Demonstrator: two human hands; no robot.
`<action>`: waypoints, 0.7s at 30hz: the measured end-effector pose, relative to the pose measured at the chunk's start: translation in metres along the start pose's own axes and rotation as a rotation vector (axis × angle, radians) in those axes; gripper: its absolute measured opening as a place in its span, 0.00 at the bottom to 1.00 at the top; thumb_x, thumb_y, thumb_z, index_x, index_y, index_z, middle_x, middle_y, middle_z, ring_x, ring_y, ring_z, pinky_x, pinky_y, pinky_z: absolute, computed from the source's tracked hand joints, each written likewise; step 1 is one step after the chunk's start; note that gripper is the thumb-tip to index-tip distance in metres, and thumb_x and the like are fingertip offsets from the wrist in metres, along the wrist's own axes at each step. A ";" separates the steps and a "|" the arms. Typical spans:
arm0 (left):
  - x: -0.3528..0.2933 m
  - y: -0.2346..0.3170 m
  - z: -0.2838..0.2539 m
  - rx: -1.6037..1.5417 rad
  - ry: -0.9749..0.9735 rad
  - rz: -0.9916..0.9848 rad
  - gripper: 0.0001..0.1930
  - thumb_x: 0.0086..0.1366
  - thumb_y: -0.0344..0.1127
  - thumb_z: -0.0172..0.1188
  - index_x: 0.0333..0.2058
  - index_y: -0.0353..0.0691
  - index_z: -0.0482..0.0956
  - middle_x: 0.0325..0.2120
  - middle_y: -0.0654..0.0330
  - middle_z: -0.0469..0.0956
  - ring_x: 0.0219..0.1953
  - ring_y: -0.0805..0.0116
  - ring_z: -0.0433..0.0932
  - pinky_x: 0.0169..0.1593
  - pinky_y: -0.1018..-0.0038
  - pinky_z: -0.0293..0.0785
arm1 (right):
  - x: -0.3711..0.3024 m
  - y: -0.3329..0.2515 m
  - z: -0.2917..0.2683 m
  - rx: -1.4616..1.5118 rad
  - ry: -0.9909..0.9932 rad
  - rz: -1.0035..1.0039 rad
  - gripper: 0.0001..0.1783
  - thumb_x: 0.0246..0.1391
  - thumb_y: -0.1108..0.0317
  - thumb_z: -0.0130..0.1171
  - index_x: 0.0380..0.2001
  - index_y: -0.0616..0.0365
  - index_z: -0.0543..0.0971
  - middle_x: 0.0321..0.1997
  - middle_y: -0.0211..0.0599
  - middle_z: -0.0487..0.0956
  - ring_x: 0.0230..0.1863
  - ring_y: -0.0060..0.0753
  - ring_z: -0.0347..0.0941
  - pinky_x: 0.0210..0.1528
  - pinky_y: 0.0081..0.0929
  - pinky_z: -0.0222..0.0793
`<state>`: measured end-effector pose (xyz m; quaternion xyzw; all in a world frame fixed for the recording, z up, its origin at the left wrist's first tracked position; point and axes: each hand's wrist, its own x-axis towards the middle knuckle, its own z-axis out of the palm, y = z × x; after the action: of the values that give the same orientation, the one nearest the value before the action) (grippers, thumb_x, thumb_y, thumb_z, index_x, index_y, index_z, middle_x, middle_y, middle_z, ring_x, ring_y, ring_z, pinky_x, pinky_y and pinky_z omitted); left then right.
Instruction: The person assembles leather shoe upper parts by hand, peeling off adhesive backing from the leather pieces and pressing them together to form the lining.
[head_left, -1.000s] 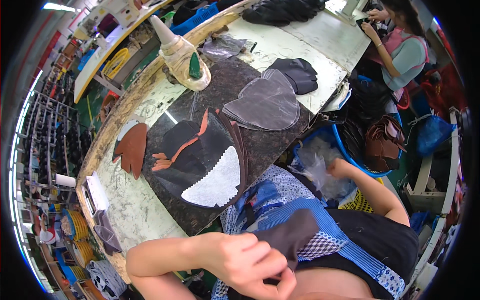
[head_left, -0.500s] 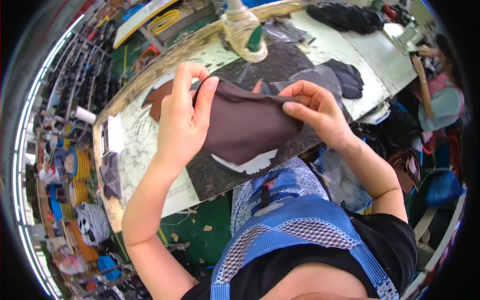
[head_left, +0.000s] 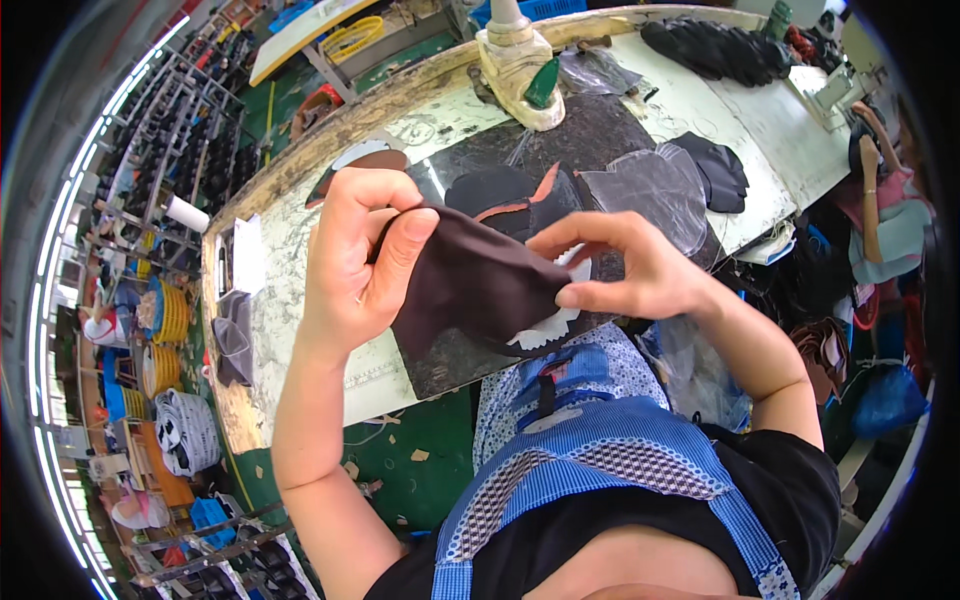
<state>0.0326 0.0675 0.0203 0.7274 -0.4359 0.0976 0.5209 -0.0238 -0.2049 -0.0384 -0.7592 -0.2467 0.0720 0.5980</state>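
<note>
We list one brown sheet, soft and creased, held up over the near part of the table, in front of the dark board. Left hand: gripping the sheet's upper left corner between thumb and fingers. Right hand: gripping its right edge, fingers above, thumb below. Partly hidden behind the sheet, we note a white piece with a toothed edge, and black pieces with an orange strip, all on the board. To the right of these: grey sheets, overlapped by dark pieces. At the far side: a cream stand bearing a green patch; beside it, crumpled film; farther right, a black bundle. At the table's left end: a folded grey piece.
</note>
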 end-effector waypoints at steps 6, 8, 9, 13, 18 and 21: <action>0.019 0.001 -0.002 -0.108 -0.269 -0.042 0.08 0.72 0.30 0.57 0.43 0.35 0.69 0.34 0.62 0.70 0.29 0.76 0.71 0.35 0.78 0.74 | 0.037 -0.001 -0.012 0.776 -0.152 0.008 0.24 0.65 0.58 0.52 0.57 0.65 0.74 0.57 0.40 0.78 0.60 0.33 0.73 0.66 0.32 0.64; 0.024 0.000 -0.006 -0.020 -0.336 -0.026 0.08 0.72 0.31 0.57 0.43 0.34 0.69 0.34 0.59 0.75 0.31 0.71 0.78 0.36 0.76 0.75 | 0.043 -0.007 -0.005 0.892 -0.256 0.100 0.25 0.64 0.58 0.54 0.58 0.63 0.73 0.53 0.37 0.79 0.55 0.28 0.75 0.61 0.28 0.67; 0.026 0.000 -0.007 -0.012 -0.337 -0.026 0.08 0.72 0.31 0.57 0.43 0.34 0.69 0.34 0.59 0.75 0.31 0.71 0.78 0.36 0.76 0.75 | 0.045 -0.008 -0.003 0.888 -0.294 0.139 0.24 0.64 0.58 0.57 0.57 0.62 0.73 0.51 0.35 0.80 0.52 0.24 0.75 0.59 0.25 0.69; 0.024 -0.007 -0.002 -0.068 -0.285 -0.106 0.08 0.70 0.30 0.59 0.43 0.36 0.70 0.37 0.56 0.84 0.39 0.62 0.86 0.38 0.73 0.78 | 0.040 -0.017 0.011 0.630 -0.177 0.125 0.20 0.50 0.72 0.71 0.46 0.59 0.76 0.38 0.26 0.79 0.41 0.16 0.75 0.46 0.17 0.71; 0.020 0.003 0.000 0.120 -0.215 0.045 0.19 0.64 0.34 0.67 0.50 0.39 0.70 0.39 0.55 0.84 0.40 0.62 0.86 0.37 0.73 0.81 | 0.036 -0.030 0.009 0.330 0.049 -0.030 0.11 0.51 0.75 0.67 0.38 0.59 0.78 0.33 0.24 0.77 0.35 0.15 0.73 0.38 0.18 0.69; 0.017 0.003 0.007 0.205 -0.098 0.149 0.23 0.57 0.36 0.73 0.49 0.40 0.73 0.36 0.55 0.85 0.36 0.62 0.87 0.32 0.74 0.81 | 0.032 -0.035 0.011 -0.142 0.244 -0.314 0.09 0.46 0.78 0.64 0.33 0.57 0.79 0.32 0.29 0.76 0.30 0.21 0.70 0.32 0.25 0.68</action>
<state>0.0383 0.0521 0.0299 0.7461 -0.5015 0.1445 0.4134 -0.0103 -0.1747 -0.0026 -0.7548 -0.2920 -0.1320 0.5724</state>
